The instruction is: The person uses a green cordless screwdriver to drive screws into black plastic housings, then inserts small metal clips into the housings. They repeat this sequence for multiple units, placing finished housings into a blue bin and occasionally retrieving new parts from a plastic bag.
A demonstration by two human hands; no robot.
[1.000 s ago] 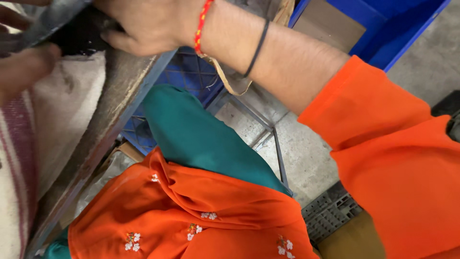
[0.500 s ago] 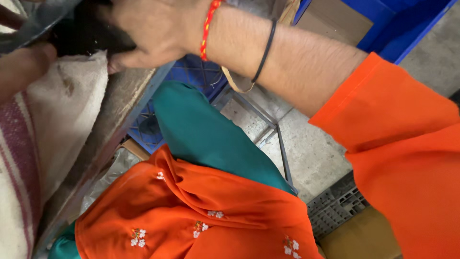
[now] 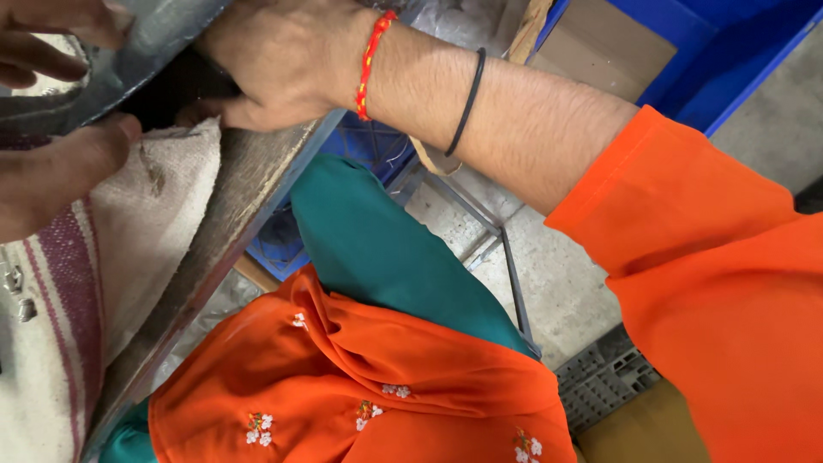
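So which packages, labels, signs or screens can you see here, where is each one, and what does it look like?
Coarse cream sack with maroon stripes: left, on the worn wooden bench edge, under the left hand.
Blue plastic crate: top right, on the floor, a flat brown cardboard sheet inside.
Blue lattice crate: under the bench.
No labels, signs or screens visible.

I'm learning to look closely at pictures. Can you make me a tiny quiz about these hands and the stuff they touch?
1. True or false: the right hand rests on a grey metal piece.
2. What lies under the left hand: A sack cloth, B glass bowl, C newspaper?
3. What colour is the crate?
Key: 1 true. 2 A. 3 blue.
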